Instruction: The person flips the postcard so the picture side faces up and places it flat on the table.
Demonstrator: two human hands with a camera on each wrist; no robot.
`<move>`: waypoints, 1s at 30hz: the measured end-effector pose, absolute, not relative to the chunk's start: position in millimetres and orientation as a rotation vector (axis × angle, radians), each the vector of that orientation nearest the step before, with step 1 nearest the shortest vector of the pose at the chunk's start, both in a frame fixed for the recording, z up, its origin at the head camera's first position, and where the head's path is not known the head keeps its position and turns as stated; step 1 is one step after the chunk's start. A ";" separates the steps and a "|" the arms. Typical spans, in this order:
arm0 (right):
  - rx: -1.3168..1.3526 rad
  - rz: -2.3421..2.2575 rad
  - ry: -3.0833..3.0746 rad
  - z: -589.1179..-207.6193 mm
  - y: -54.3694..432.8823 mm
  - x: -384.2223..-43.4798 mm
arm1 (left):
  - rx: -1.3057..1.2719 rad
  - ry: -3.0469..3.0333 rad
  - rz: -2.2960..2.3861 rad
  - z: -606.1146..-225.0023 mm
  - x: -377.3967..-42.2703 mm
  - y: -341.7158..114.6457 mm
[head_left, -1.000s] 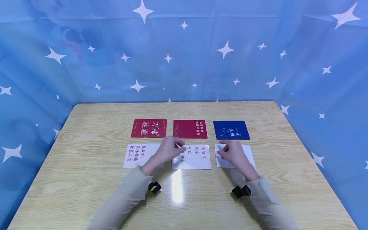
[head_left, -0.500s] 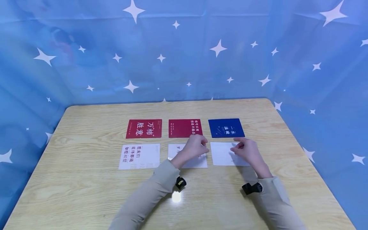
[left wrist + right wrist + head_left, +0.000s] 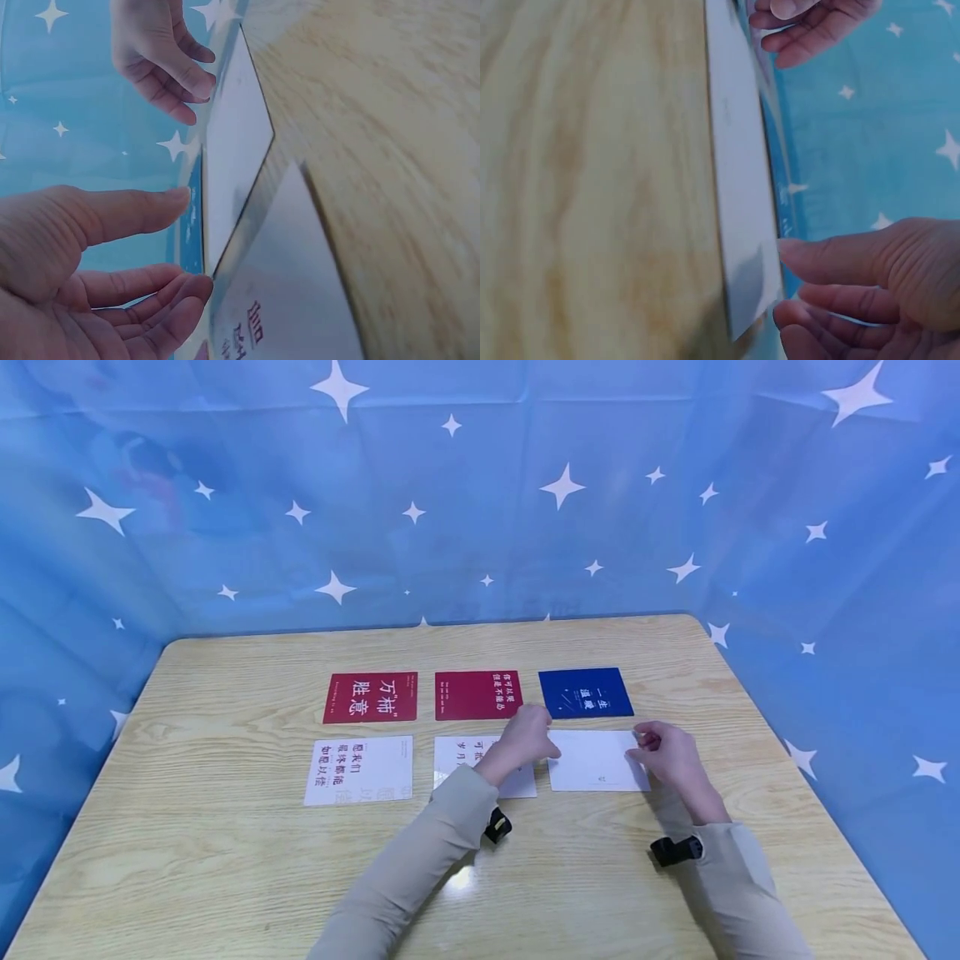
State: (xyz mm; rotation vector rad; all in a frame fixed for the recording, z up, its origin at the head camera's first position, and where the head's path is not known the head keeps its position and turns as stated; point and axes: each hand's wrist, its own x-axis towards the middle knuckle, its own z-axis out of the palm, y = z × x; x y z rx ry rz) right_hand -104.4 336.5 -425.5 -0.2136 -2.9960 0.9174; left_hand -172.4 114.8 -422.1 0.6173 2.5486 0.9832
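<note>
A mostly blank white card (image 3: 596, 762) lies flat at the right end of the near row of cards. My left hand (image 3: 525, 737) hovers over the white card with dark writing (image 3: 459, 768), fingertips near the blank card's left edge. In the left wrist view its thumb (image 3: 142, 211) and fingers are parted, with nothing between them. At the blank card's right edge is my right hand (image 3: 675, 764). The right wrist view shows its thumb (image 3: 829, 255) close by the card's corner, apart from the bent fingers below.
Another white card (image 3: 360, 771) with writing lies at the left of the near row. Behind are a red card (image 3: 371, 697), a second red card (image 3: 468, 695) and a blue card (image 3: 585, 692). A starry blue cloth (image 3: 450, 468) hangs behind the wooden table (image 3: 187, 827).
My left hand has moved right from between the left and middle white cards to the blank card's left edge. My right hand has shifted right to its right edge, uncovering it.
</note>
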 end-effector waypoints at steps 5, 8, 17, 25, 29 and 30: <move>-0.149 0.911 -3.007 -430.1 342.3 -107.1 | 0.624 2.561 0.959 -421.7 -173.3 117.6; -0.079 0.901 -3.016 -431.6 345.5 -109.9 | 0.623 2.571 0.907 -421.2 -174.2 119.9; 0.008 0.957 -3.125 -426.9 350.2 -119.3 | 0.653 2.622 0.781 -426.2 -177.0 126.4; -0.041 0.963 -3.232 -422.9 350.8 -130.8 | 0.668 2.632 0.704 -424.7 -178.2 128.2; -0.068 0.964 -3.250 -421.5 350.2 -132.3 | 0.679 2.630 0.683 -425.1 -179.7 129.5; -0.076 0.965 -3.252 -421.3 350.3 -132.0 | 0.681 2.627 0.687 -425.2 -180.0 129.7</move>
